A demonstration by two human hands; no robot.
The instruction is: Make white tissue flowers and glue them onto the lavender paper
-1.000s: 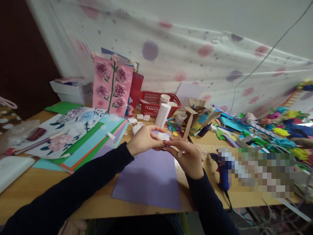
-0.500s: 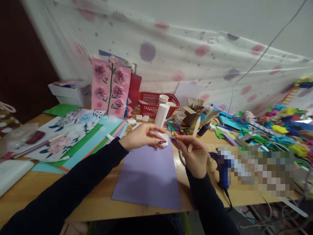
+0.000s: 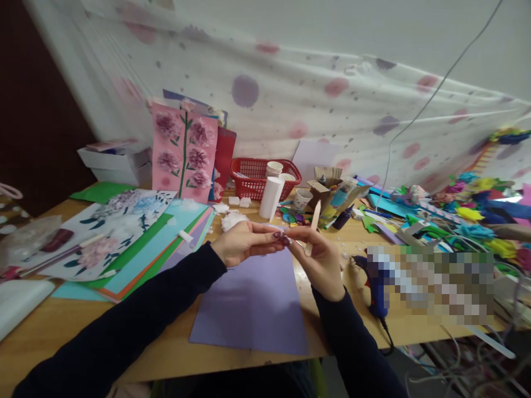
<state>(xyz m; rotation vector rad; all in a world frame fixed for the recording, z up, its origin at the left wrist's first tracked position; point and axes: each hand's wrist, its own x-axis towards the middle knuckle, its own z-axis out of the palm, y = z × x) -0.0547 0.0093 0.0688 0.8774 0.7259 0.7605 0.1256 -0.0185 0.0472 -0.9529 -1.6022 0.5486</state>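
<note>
Above a purple sheet of paper [image 3: 249, 304], my left hand [image 3: 244, 243] and my right hand [image 3: 321, 257] meet at the fingertips. Thumb and fingers of my left hand are pinched; whatever small thing lies between them is mostly hidden, with only a whitish bit showing. A wooden craft stick [image 3: 316, 216] stands upright in my right hand, held among its fingers, while the thumb and forefinger touch the left fingertips. Just behind my left hand lies a pile of white fluffy scraps [image 3: 234, 220]. A white paper roll [image 3: 271, 198] stands beyond the hands.
A blue glue gun [image 3: 375, 287] with its cord lies right of my right hand. Behind are a red basket [image 3: 249, 188], a paper cup [image 3: 302, 199] and a cardboard box [image 3: 321, 193]. Coloured sheets [image 3: 145, 254] spread leftward; paper flowers [image 3: 477, 215] crowd the right.
My hands have come together at the fingertips, after a small gap between them. White material seen at my left fingertips is now mostly hidden. The craft stick has tilted more upright.
</note>
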